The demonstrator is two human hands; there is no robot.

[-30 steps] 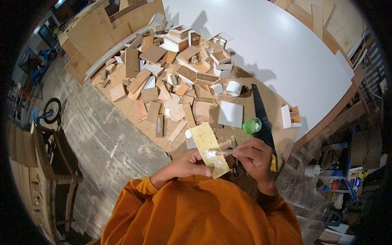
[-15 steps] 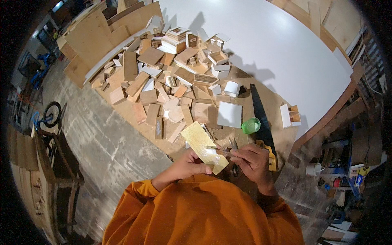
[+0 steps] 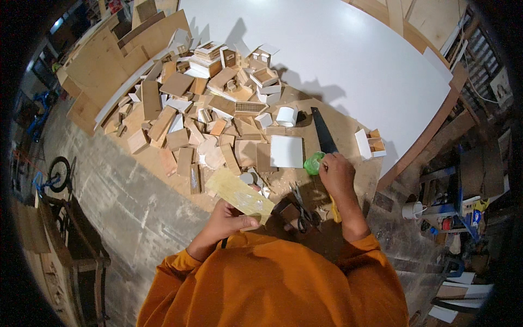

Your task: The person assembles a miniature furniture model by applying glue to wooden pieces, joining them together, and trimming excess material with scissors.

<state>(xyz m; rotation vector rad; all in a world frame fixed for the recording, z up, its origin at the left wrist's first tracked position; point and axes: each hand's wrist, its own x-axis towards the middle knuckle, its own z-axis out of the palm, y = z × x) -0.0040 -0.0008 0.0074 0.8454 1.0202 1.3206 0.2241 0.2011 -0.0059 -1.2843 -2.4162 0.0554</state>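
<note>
Your left hand (image 3: 225, 222) pinches a pale-yellow, rectangular, wood-like strip (image 3: 231, 188), long axis slanting rightward toward you. Your right hand (image 3: 338, 173), grip unclear, overlaps the translucent green cup's (image 3: 312, 165) right edge.

The scene is viewed from the wearer's head, through the left of two side-by-side fisheye cameras, pitched steeply downward. The orange sweater (image 3: 272, 283) is seen from above at six o'clock, nearest the lens; the left hand (image 3: 229, 220) is framed at seven and the right hand (image 3: 338, 173) at three, close by. The white sheet (image 3: 332, 49) is shown farther off at one o'clock, the floor (image 3: 128, 180) at nine. Straight edges are bent toward a dark, rounded rim.
</note>
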